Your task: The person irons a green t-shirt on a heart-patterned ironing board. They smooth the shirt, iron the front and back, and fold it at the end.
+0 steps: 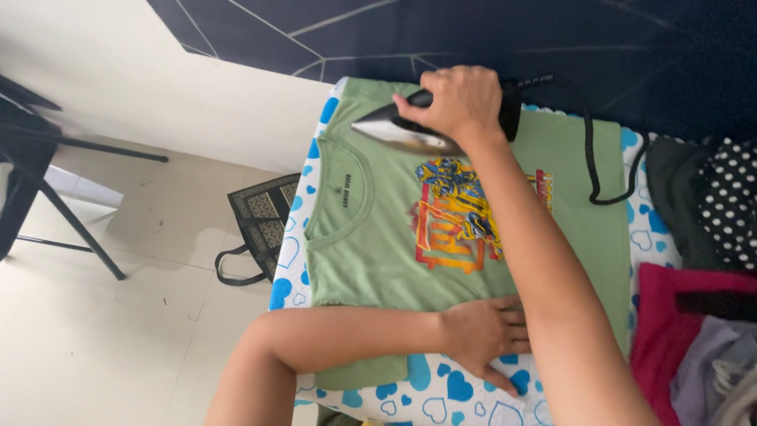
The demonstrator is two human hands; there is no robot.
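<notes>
**Iron on the green shirt, one hand pressing the hem flat**

While your right hand (pixel 461 102) is wrapped shut around the handle of the iron (pixel 410 134), the soleplate sits tilted near the shoulder of the green T-shirt (pixel 371 237), its pointed tip aimed toward the collar. The shirt lies face up and spread along the ironing board (pixel 441 390), its printed yellow, blue and orange design just below your gripping wrist.

Your left hand (pixel 485 335) is open, palm down and fingers spread, resting on the shirt's lower edge where it meets the heart-patterned board cover. You appear to be holding the cloth taut there so it does not bunch under the iron.

From the back of the iron, the black cord (pixel 591 158) loops away across the shirt and off the far edge, kept behind your grip and clear of the soleplate.

Beyond the cord, past your right forearm, a pile of clothes (pixel 702 315) lies heaped: something dark, a black piece with white dots, a magenta piece and a pale purple one.

On the other side, down on the tiled floor beside the board, a black patterned tote bag (pixel 260 221) lies flat; what it holds you cannot tell.
</notes>
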